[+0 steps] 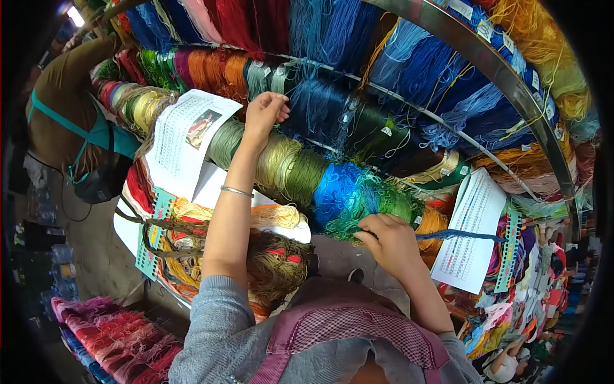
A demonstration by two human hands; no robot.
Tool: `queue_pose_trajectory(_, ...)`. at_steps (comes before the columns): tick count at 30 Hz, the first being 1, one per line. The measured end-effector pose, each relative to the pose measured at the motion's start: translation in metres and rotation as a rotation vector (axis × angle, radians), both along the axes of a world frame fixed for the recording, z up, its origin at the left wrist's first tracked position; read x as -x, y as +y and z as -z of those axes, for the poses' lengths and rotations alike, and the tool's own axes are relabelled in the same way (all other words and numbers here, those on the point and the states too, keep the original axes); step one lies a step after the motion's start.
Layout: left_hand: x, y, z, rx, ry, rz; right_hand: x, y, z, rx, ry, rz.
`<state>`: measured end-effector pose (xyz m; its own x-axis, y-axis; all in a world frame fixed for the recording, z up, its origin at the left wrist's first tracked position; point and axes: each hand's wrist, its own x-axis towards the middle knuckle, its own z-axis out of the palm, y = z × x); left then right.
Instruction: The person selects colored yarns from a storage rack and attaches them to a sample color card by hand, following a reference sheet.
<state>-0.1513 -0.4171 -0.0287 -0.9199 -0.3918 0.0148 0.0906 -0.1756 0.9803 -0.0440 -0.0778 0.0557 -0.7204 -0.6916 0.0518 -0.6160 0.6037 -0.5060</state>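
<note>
My left hand (265, 116) is raised over the rack, its fingers curled and pressed together in front of dark blue hanging thread (313, 105). Whatever it may pinch is too fine to make out. My right hand (391, 242) is closed beside the green thread (358, 214) wound on the long bar. A blue skein of thread (460, 235) stretches nearly straight from a holed green card (510, 249) to my right hand, which grips it; my palm hides part of it. Bright blue thread (336, 189) and olive green thread (304, 176) lie along the bar between my hands.
Printed sheets (185, 144) rest over the bar at left, and a printed chart (470, 230) hangs at right. A curved metal rail (492, 73) arches above. Another person (70, 109) stands at left. Pink and red skeins (118, 339) lie low at left.
</note>
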Motion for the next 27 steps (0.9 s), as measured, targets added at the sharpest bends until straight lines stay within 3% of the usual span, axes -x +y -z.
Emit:
queue_pose_trajectory(3,0.004,0.002,0.004,0.069,0.003,-0.039,-0.001,-0.003,0.002,0.0,0.006,-0.006)
queue_pose_trajectory(5,0.009,0.004,0.006,0.455,-0.06,-0.128,-0.002,-0.003,0.002,-0.016,-0.001,-0.016)
queue_pose_trajectory(8,0.014,0.003,0.007,0.597,-0.088,-0.179,-0.003,-0.003,0.004,0.001,0.004,-0.017)
queue_pose_trajectory(12,0.015,-0.001,0.012,0.584,-0.002,-0.17,-0.002,-0.001,0.004,0.006,0.017,-0.016)
queue_pose_trajectory(15,0.011,-0.001,0.011,0.389,-0.115,-0.09,-0.002,-0.001,0.005,-0.001,0.027,-0.02)
queue_pose_trajectory(17,0.011,0.001,0.014,0.081,-0.051,-0.038,-0.003,-0.001,0.006,0.004,0.039,-0.025)
queue_pose_trajectory(21,0.011,0.002,0.015,0.155,-0.083,-0.062,-0.007,0.001,0.005,-0.004,0.026,-0.019)
queue_pose_trajectory(27,0.008,0.005,0.015,0.558,0.002,-0.195,-0.007,0.009,0.009,-0.057,0.003,0.004)
